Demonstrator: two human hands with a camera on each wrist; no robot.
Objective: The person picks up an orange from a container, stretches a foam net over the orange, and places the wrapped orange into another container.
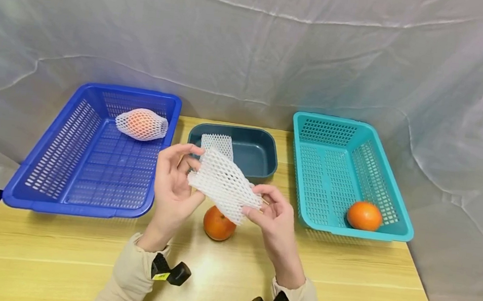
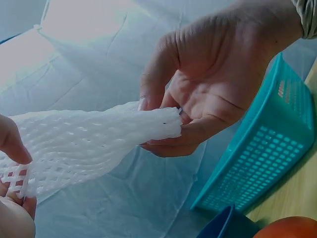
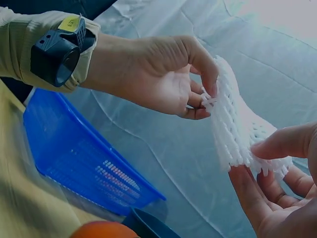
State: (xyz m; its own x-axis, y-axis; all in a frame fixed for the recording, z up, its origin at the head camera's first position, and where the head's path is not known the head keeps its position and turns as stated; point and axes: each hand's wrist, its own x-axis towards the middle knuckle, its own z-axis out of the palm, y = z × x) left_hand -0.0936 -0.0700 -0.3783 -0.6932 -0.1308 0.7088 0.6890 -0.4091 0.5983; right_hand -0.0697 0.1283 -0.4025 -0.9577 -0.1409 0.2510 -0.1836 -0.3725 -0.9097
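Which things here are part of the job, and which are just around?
Job, apparently:
foam net, in the left hand and right hand
bare fruit on the table
second net, in the dark bin
blue basket, netted fruit inside
teal basket, another bare fruit inside

Just around:
grey curtain
wrist cameras

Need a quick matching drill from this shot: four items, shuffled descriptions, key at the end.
Items
1. Turquoise basket
2. Blue basket
3. Dark teal tub
4. Left hand and right hand

Descriptions
A. Netted fruit inside
B. Raised white foam net gripped between the two
C. Bare orange fruit inside
D. White net piece inside, no fruit visible in it

Pairs: 1-C, 2-A, 3-D, 4-B
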